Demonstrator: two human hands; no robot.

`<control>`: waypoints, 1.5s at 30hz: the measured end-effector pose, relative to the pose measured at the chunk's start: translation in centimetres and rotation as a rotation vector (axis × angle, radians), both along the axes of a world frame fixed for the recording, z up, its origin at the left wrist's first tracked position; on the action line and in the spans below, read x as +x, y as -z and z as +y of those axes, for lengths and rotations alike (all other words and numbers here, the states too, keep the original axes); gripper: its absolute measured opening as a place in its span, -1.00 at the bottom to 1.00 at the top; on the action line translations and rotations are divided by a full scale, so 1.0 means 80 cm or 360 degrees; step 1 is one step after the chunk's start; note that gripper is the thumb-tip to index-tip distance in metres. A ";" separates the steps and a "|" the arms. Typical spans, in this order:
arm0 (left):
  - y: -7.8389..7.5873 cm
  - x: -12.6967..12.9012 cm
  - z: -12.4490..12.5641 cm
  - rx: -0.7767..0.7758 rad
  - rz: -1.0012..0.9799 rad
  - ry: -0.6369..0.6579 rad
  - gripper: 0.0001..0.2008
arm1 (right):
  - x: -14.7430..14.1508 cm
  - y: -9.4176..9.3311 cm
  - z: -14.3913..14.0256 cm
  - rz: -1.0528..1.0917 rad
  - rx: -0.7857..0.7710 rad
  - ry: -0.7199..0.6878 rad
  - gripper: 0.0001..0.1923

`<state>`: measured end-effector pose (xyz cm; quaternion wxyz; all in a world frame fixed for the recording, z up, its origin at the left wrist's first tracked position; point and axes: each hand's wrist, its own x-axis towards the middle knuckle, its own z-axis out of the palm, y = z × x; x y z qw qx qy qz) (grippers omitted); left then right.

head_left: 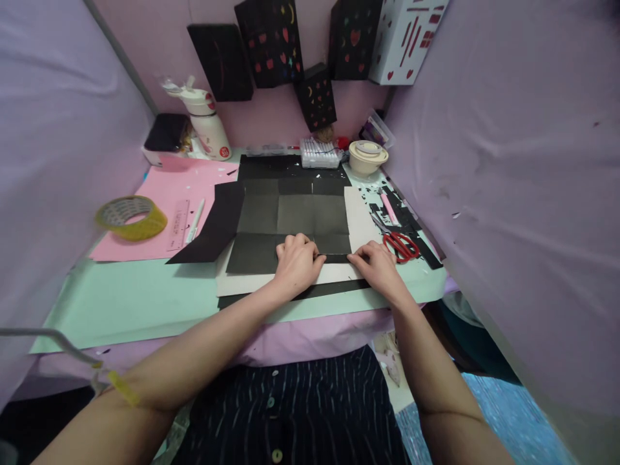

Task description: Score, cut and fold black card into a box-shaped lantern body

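A creased black paper sheet (295, 216) lies on a beige card (361, 223) in the middle of the table. My left hand (296, 263) rests on the sheet's near edge with its fingers curled. It seems to pinch a thin tool at its fingertips, too small to make out. My right hand (375, 263) presses flat on the near right corner of the black sheet, fingertips pointing toward the left hand. A folded flap of black paper (213, 226) sticks out to the left.
Red-handled scissors (400, 245) lie just right of my right hand among black scraps. A yellow tape roll (130, 216), ruler and pen sit on pink paper (159, 194) at left. A bottle (208, 126), marker tray (320, 154) and round tub (367, 157) stand at the back. Cloth walls close both sides.
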<state>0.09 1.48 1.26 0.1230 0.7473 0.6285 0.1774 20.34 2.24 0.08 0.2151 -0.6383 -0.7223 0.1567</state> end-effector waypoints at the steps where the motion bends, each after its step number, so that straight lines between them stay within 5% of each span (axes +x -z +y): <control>1: 0.001 -0.001 -0.001 0.0017 -0.0011 0.0019 -0.78 | 0.003 0.000 0.000 0.0060 0.0010 -0.0044 -0.82; 9: 0.007 -0.010 -0.004 0.0155 -0.0094 0.0298 -0.87 | 0.011 0.013 -0.008 0.0235 0.0328 -0.0405 -0.94; 15: 0.006 -0.005 -0.006 0.0165 0.0032 0.0467 -0.86 | 0.007 0.015 -0.013 0.0169 0.0431 -0.0444 -0.86; 23: -0.001 -0.001 0.002 -0.0022 -0.0092 0.0142 -0.84 | -0.001 -0.012 0.003 0.0146 -0.0037 -0.0253 -0.86; 30: -0.008 0.007 0.016 -0.0209 0.0107 0.0086 -0.77 | -0.002 -0.030 0.028 -0.0056 -0.0430 -0.0292 -0.81; 45: -0.013 0.010 0.017 -0.0266 0.0202 0.0049 -0.75 | 0.001 -0.042 0.052 -0.0261 -0.0598 -0.0325 -0.71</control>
